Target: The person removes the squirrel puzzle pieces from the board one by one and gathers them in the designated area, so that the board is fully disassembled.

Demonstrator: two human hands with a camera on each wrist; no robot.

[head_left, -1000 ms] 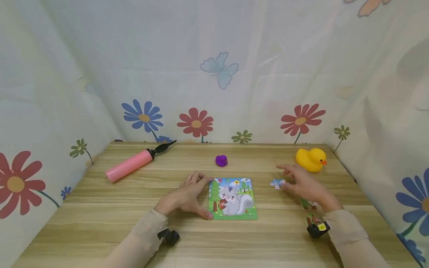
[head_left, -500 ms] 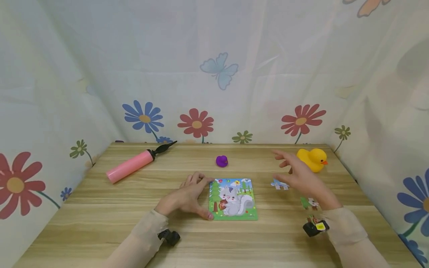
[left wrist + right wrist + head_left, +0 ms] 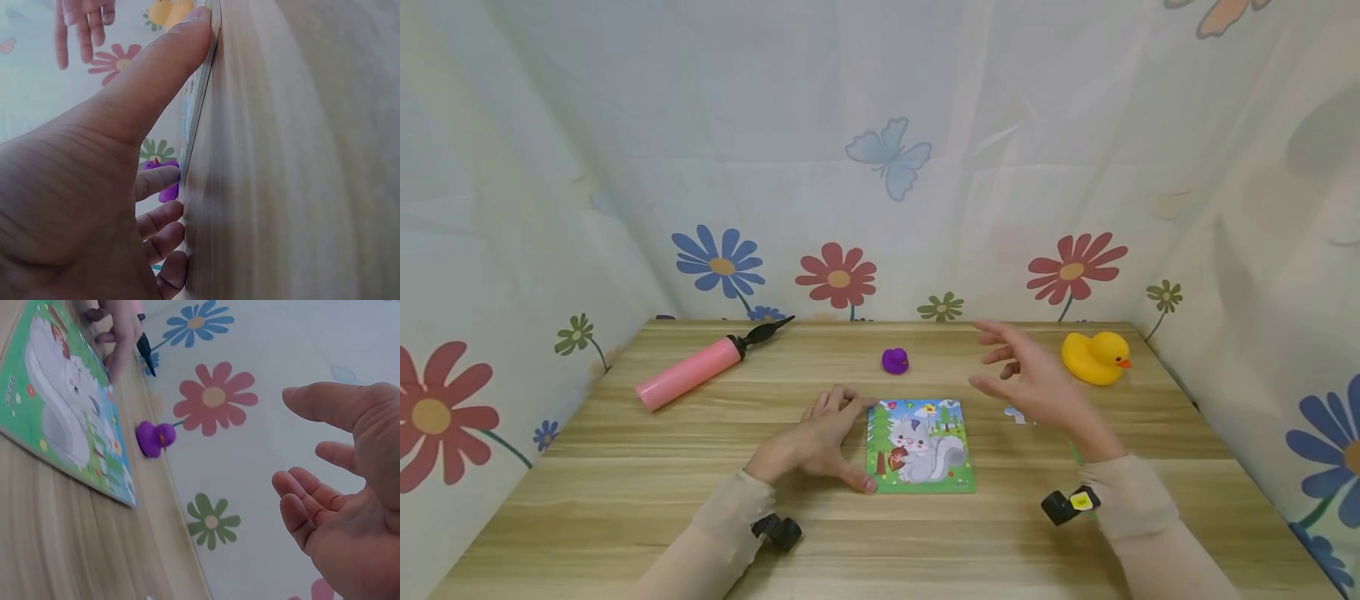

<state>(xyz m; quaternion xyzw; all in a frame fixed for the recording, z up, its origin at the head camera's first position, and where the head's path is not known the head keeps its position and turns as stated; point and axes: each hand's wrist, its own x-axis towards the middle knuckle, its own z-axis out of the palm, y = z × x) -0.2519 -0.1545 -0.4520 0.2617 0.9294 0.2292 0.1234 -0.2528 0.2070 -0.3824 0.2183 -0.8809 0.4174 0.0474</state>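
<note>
A square puzzle board (image 3: 925,446) printed with a grey squirrel lies flat on the wooden table. My left hand (image 3: 816,446) rests at its left side, with the thumb at the near left corner and the index finger at the far left corner. In the left wrist view the thumb (image 3: 156,75) is straight along the board's edge. My right hand (image 3: 1030,379) hovers right of the board, above the table. Its fingers are spread and loosely bent, and the right wrist view shows nothing between them. A blue-white jigsaw piece (image 3: 1017,415) lies below that hand, partly hidden.
A small purple duck (image 3: 895,361) sits behind the board. At the back right stands a yellow rubber duck (image 3: 1096,358). A pink hand pump (image 3: 692,372) with a black nozzle lies at the left. Flower-printed curtain (image 3: 887,208) surrounds the table. Green pieces are mostly hidden under the right wrist.
My right hand has lifted off the blue-white jigsaw piece and shifted left and away from me, with nothing in it. The left hand and the board have stayed put.
</note>
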